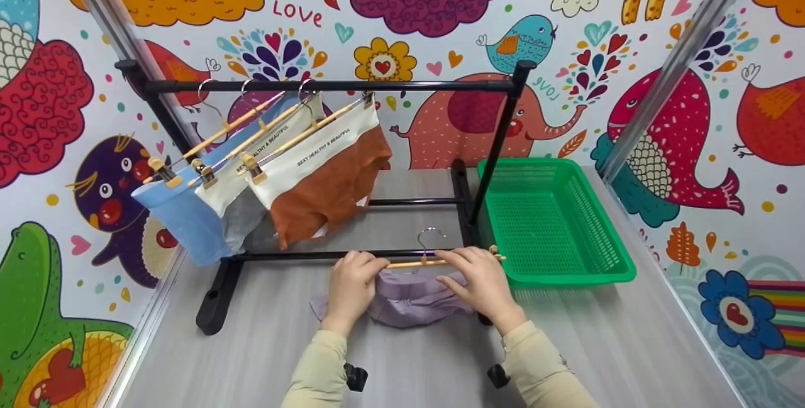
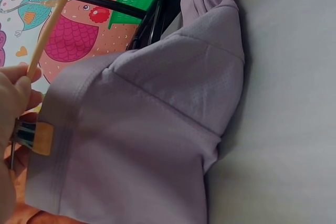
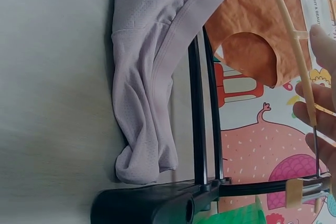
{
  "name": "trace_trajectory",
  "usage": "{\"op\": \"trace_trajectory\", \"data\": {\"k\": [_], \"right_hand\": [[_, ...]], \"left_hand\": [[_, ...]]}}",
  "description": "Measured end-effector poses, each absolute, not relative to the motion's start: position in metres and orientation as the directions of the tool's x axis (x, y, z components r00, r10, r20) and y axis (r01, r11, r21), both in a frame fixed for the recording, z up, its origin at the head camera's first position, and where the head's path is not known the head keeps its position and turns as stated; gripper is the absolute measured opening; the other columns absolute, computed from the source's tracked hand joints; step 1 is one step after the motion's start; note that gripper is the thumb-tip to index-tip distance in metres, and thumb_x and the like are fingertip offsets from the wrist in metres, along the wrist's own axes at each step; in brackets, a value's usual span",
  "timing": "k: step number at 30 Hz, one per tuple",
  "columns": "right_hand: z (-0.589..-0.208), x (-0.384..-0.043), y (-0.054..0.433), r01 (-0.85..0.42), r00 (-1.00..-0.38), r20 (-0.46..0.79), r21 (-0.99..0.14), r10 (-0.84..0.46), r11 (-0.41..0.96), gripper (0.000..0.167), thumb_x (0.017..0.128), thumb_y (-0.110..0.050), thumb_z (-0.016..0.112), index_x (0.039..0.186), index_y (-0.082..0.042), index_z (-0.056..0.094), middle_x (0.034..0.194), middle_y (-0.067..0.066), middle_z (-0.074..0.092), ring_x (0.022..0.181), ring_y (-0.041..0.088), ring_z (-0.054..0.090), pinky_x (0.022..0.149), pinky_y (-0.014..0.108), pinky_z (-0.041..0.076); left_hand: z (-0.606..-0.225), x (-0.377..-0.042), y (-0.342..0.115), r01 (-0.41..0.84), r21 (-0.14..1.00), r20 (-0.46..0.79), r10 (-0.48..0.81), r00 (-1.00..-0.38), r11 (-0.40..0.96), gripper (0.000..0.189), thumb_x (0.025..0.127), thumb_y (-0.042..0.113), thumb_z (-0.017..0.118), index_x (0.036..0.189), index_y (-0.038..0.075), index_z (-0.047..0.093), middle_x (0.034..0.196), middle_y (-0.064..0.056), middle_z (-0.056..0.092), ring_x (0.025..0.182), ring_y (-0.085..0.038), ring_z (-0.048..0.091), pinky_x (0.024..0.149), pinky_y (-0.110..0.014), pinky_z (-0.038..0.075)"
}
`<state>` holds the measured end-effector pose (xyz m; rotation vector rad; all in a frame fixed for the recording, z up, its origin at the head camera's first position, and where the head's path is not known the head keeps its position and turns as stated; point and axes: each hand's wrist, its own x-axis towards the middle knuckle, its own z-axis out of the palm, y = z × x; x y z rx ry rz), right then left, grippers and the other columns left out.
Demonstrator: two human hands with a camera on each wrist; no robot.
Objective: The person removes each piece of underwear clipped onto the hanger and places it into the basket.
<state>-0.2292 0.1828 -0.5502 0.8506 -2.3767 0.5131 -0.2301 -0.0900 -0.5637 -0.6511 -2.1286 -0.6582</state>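
Note:
A lilac pair of underpants (image 1: 415, 301) hangs from a wooden clip hanger (image 1: 409, 264) low over the table. My left hand (image 1: 352, 288) pinches the hanger's left end between thumb and fingers. Beside those fingers, a clip (image 2: 43, 138) grips the waistband in the left wrist view. My right hand (image 1: 481, 282) lies at the hanger's right part, fingers behind the rod and thumb held away from it. The right-hand clip (image 3: 294, 193) has no cloth in it, and the underpants' right side droops in folds onto the table.
A black rack (image 1: 402, 86) stands ahead, its lower bars just beyond my hands. On its left hang blue (image 1: 182, 226), grey (image 1: 242, 229) and rust-brown underpants (image 1: 333, 181) on clip hangers. A green basket (image 1: 613, 270) sits right of the rack. Patterned walls surround the table.

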Motion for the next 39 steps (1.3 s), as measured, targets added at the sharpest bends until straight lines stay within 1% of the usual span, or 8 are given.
{"op": "trace_trajectory", "data": {"k": [5, 10, 17, 20, 25, 32, 37, 39], "right_hand": [[-0.554, -0.232, 0.181, -0.673, -0.616, 0.661, -0.160, -0.428, 0.722, 0.043, 0.079, -0.032, 0.084, 0.119, -0.020, 0.071, 0.100, -0.002, 0.068, 0.093, 0.020, 0.063, 0.081, 0.042, 0.050], [-0.557, -0.234, 0.179, -0.660, -0.616, 0.679, -0.169, -0.399, 0.732, 0.037, 0.077, -0.031, 0.085, 0.111, -0.023, 0.073, 0.095, -0.004, 0.067, 0.089, 0.018, 0.061, 0.077, 0.039, 0.049], [-0.560, -0.236, 0.176, -0.660, -0.619, 0.701, -0.219, -0.355, 0.718, 0.036, 0.070, -0.022, 0.090, 0.102, -0.023, 0.074, 0.092, -0.006, 0.067, 0.085, 0.017, 0.060, 0.071, 0.038, 0.048], [-0.561, -0.237, 0.175, -0.656, -0.621, 0.706, -0.231, -0.340, 0.719, 0.034, 0.070, -0.022, 0.090, 0.100, -0.023, 0.074, 0.091, -0.007, 0.067, 0.084, 0.016, 0.060, 0.071, 0.037, 0.047], [-0.563, -0.238, 0.173, -0.661, -0.609, 0.726, -0.241, -0.320, 0.710, 0.027, 0.071, -0.021, 0.088, 0.094, -0.023, 0.074, 0.087, -0.009, 0.066, 0.080, 0.014, 0.059, 0.068, 0.036, 0.047], [-0.562, -0.237, 0.172, -0.648, -0.625, 0.717, -0.255, -0.309, 0.718, 0.020, 0.074, -0.026, 0.086, 0.090, -0.023, 0.074, 0.084, -0.010, 0.065, 0.078, 0.013, 0.058, 0.067, 0.034, 0.047], [-0.564, -0.236, 0.173, -0.638, -0.641, 0.706, -0.273, -0.301, 0.720, 0.017, 0.076, -0.025, 0.085, 0.088, -0.022, 0.074, 0.083, -0.010, 0.064, 0.077, 0.012, 0.058, 0.065, 0.033, 0.047], [-0.566, -0.236, 0.173, -0.643, -0.636, 0.713, -0.278, -0.296, 0.714, 0.016, 0.075, -0.025, 0.085, 0.087, -0.022, 0.075, 0.082, -0.010, 0.064, 0.076, 0.012, 0.058, 0.065, 0.033, 0.047]], "left_hand": [[-0.564, -0.229, -0.088, 0.645, 0.241, 0.796, 0.233, -0.559, 0.725, 0.030, 0.069, -0.008, 0.074, 0.088, 0.016, 0.077, 0.079, 0.003, 0.065, 0.072, -0.021, 0.058, 0.059, -0.040, 0.045], [-0.564, -0.228, -0.087, 0.648, 0.254, 0.789, 0.234, -0.568, 0.719, 0.030, 0.070, -0.008, 0.074, 0.087, 0.016, 0.077, 0.080, 0.003, 0.065, 0.074, -0.020, 0.059, 0.062, -0.040, 0.046], [-0.566, -0.228, -0.086, 0.656, 0.254, 0.796, 0.232, -0.559, 0.711, 0.031, 0.067, -0.008, 0.075, 0.087, 0.014, 0.077, 0.079, 0.002, 0.065, 0.073, -0.021, 0.059, 0.062, -0.041, 0.046], [-0.565, -0.227, -0.086, 0.659, 0.251, 0.800, 0.231, -0.553, 0.709, 0.032, 0.066, -0.009, 0.076, 0.087, 0.014, 0.077, 0.078, 0.003, 0.064, 0.073, -0.021, 0.058, 0.062, -0.040, 0.046], [-0.565, -0.226, -0.085, 0.654, 0.257, 0.792, 0.234, -0.565, 0.712, 0.032, 0.066, -0.008, 0.076, 0.088, 0.015, 0.077, 0.080, 0.003, 0.065, 0.074, -0.021, 0.058, 0.063, -0.040, 0.047], [-0.566, -0.224, -0.086, 0.648, 0.263, 0.779, 0.240, -0.580, 0.715, 0.029, 0.068, -0.007, 0.076, 0.088, 0.014, 0.077, 0.081, 0.003, 0.065, 0.075, -0.020, 0.058, 0.065, -0.039, 0.047], [-0.563, -0.224, -0.086, 0.650, 0.274, 0.769, 0.245, -0.591, 0.708, 0.025, 0.070, -0.004, 0.079, 0.087, 0.013, 0.077, 0.081, 0.003, 0.066, 0.076, -0.019, 0.059, 0.065, -0.038, 0.048], [-0.562, -0.224, -0.085, 0.653, 0.285, 0.767, 0.242, -0.594, 0.702, 0.023, 0.070, -0.002, 0.082, 0.086, 0.013, 0.077, 0.082, 0.003, 0.066, 0.077, -0.019, 0.060, 0.065, -0.038, 0.049]]}}
